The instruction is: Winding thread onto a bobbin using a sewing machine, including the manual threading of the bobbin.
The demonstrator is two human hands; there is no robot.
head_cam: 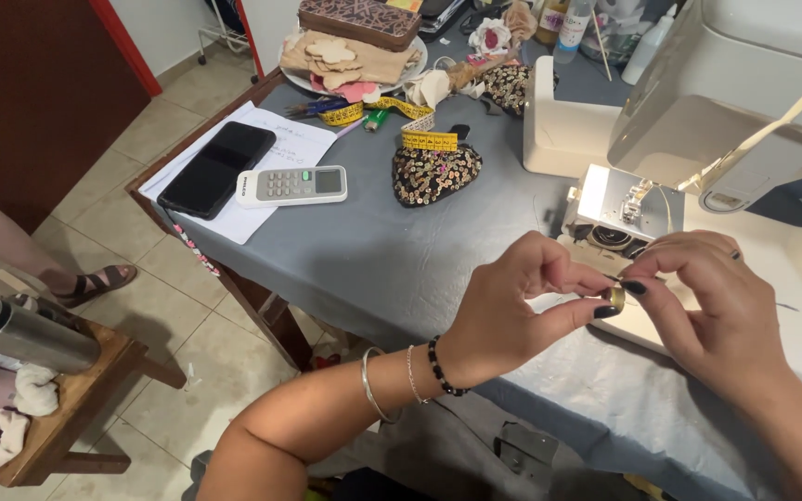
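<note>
1. Hands meet at the near right of the tabletop (373,260), which we see draped in grey cloth, just in front of the white sewing machine (698,121).
2. We see the left hand (512,301) pinching a small brass-coloured bobbin (616,297) between thumb and fingers, its wrist ringed with a silver bangle and a black bead bracelet.
3. We see the right hand (707,311) closed on the same bobbin from the other side, its dark-nailed fingertips touching it; whether a thread runs from it we cannot tell.
4. The bobbin sits held just above the machine's bed, near the open metal needle plate (619,209).
5. Farther back we find a sequinned heart-shaped piece (433,176) with a coiled yellow tape measure (429,141) on it.
6. To its left lie a white remote control (291,186) and a black phone (217,169) on sheets of paper (234,223).
7. A plate of cloth cut-outs (350,57) stands at the far edge.
8. Beyond the tabletop, another person's sandalled foot (95,283) rests on the tiled floor.
</note>
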